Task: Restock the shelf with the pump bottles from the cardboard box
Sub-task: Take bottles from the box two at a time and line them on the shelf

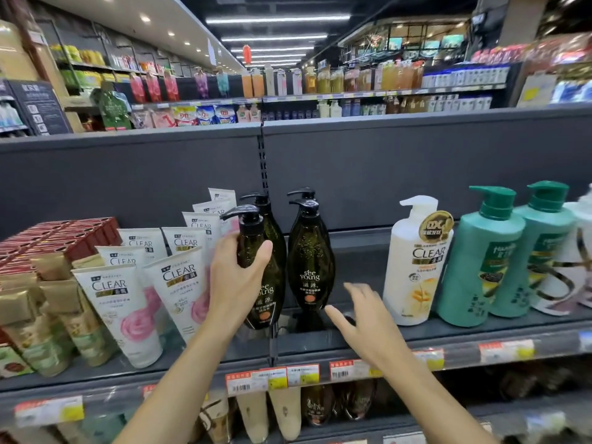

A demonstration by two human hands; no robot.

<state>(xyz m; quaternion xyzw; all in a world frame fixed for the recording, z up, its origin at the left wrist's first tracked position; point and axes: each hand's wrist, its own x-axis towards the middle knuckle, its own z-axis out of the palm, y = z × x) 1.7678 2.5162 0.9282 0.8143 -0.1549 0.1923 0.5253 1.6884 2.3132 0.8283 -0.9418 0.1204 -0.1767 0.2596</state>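
Observation:
My left hand point(235, 277) grips the upper body of a dark green pump bottle point(256, 238) that stands at the front of the grey shelf point(352, 334). A second dark pump bottle point(310, 264) labelled "see young" stands just to its right. Two more black pump tops show behind these. My right hand point(362, 315) hovers open, fingers spread, over the bare shelf gap to the right of the second bottle. The cardboard box is out of view.
White CLEAR tubes point(179, 283) crowd the shelf left of my left hand, with gold and red packs beyond. A white CLEAR pump bottle point(416, 267) and teal pump bottles point(480, 257) stand right of the gap. Price tags line the shelf edge point(304, 374). More bottles sit below.

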